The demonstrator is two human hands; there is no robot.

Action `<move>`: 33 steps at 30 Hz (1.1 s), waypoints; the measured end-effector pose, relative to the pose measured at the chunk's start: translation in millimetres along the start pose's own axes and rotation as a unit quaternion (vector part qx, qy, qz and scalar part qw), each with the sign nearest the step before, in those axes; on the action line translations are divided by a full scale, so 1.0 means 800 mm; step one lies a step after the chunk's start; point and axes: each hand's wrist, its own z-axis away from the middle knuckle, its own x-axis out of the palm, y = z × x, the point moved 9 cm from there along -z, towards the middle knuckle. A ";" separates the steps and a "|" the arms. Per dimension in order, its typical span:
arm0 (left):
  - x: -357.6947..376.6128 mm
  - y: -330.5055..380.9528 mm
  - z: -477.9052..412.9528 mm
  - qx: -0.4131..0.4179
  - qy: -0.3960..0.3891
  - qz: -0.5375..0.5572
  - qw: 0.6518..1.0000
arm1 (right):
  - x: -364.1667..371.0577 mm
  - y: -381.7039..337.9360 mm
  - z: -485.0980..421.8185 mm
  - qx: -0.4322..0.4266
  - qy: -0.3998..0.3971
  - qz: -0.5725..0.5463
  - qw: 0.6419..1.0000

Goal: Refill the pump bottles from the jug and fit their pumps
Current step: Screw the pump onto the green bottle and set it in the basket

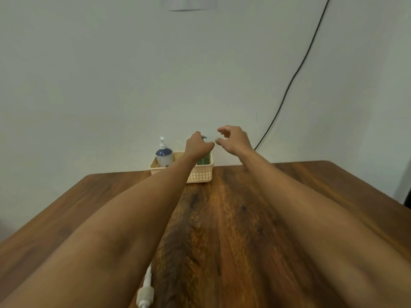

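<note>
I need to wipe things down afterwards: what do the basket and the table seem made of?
Basket: likely moulded plastic, matt beige, with a grid of small holes. Table: wood or wood-look laminate, brown grain with a soft sheen; which one I cannot tell.

Glossy grained wood table (244, 218) — perforated plastic basket (201, 174).

My table (233, 218) is brown with dark streaks. My basket (201, 174) is cream with rows of little holes. The white bottle (164, 156) has a dark blue top. The other bottle (204, 161) is green.
</note>
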 end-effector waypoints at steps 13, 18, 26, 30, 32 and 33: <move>-0.101 0.083 0.181 0.098 0.039 0.009 0.994 | -0.073 -0.122 0.155 -0.066 0.021 -0.025 0.997; -0.131 0.085 0.252 0.136 0.050 0.025 0.989 | -0.077 -0.148 0.212 -0.098 0.026 -0.057 0.993; -0.165 0.053 0.328 0.160 0.068 0.025 0.984 | -0.055 -0.162 0.277 -0.130 -0.007 -0.067 0.989; -0.169 0.037 0.335 0.155 0.071 0.032 0.985 | -0.039 -0.164 0.289 -0.140 -0.014 -0.056 0.988; -0.170 0.033 0.337 0.154 0.075 0.036 0.985 | -0.033 -0.165 0.292 -0.141 -0.011 -0.056 0.988; -0.172 0.031 0.339 0.154 0.077 0.037 0.984 | -0.030 -0.166 0.293 -0.142 -0.012 -0.060 0.988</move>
